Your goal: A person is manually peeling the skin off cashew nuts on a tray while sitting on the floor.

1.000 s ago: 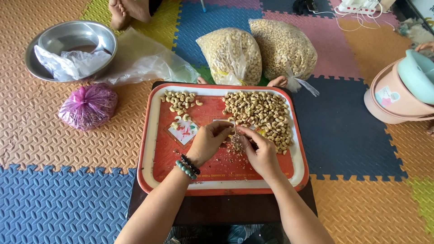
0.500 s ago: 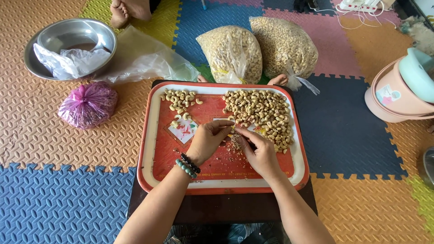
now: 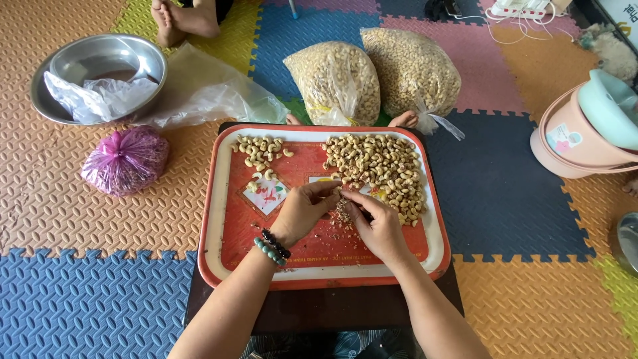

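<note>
From my remote seat, the head camera looks straight down on my two forearms reaching up from six o'clock over a red tray (image 3: 232, 219) set on a low dark surface (image 3: 319, 309). My left hand (image 3: 302, 211), a beaded bracelet (image 3: 271, 246) at its wrist, and my right hand (image 3: 377, 225) meet near the tray's centre, fingertips pressed together and pinching what looks like a single cashew between them; the nut itself is too hidden to make out. Flakes of brown skin (image 3: 340, 223) lie scattered on the tray directly below the fingers.

The unpeeled cashew heap (image 3: 379, 169) sits just beyond the hands at about one o'clock, nearly touching the right hand's fingertips, so the right hand is clearly the nearer one; the heap runs lengthwise from twelve towards four o'clock. The smaller pile of pale peeled cashews (image 3: 260, 151) lies at eleven o'clock, on the left hand's side and a little apart.

Farther off on the foam floor mat (image 3: 80, 292), two clear bags of cashews (image 3: 372, 76) stand at twelve o'clock, a purple bag (image 3: 125, 159) and a steel basin (image 3: 100, 73) at ten, and stacked pink tubs (image 3: 585, 133) at two.
</note>
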